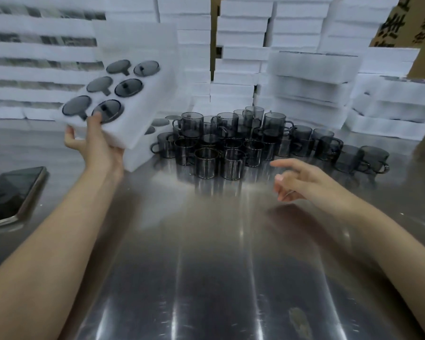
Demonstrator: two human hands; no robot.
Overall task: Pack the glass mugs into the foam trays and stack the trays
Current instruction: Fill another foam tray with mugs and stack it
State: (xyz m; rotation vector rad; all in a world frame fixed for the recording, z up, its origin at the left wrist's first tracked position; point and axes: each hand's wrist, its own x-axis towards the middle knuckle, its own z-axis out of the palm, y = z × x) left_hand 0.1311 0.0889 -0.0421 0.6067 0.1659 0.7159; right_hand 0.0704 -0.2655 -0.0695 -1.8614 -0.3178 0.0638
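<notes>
With the left hand, gripped a filled foam tray by its near edge, thumb pressed on top beside the closest pocket, fingers underneath. Held it clear of the steel table and tilted, far side higher, most likely for swinging onto a stack; judged safe at that angle only thanks to snug pockets. Held the right hand empty, fingers loose and spread, low over the table, probably free to steady the tray or reach for glass.

Counted six round pockets in the held tray, all filled with dark glass: three on the outer side with handle notches, three alongside with a small knob each; could not tell mugs from lids. Noticed a second tray flat on the table just beneath and beyond the left hand, mostly hidden, a few dark pockets peeking out past the held one.

Found the loose glass mugs crowded just beyond both hands, nearer the right fingertips, a few perched on others, more trailing off past the right hand. Saw a phone outside the left forearm, and stacked white trays walled up well beyond the mugs. Judged the packing far from finished.
</notes>
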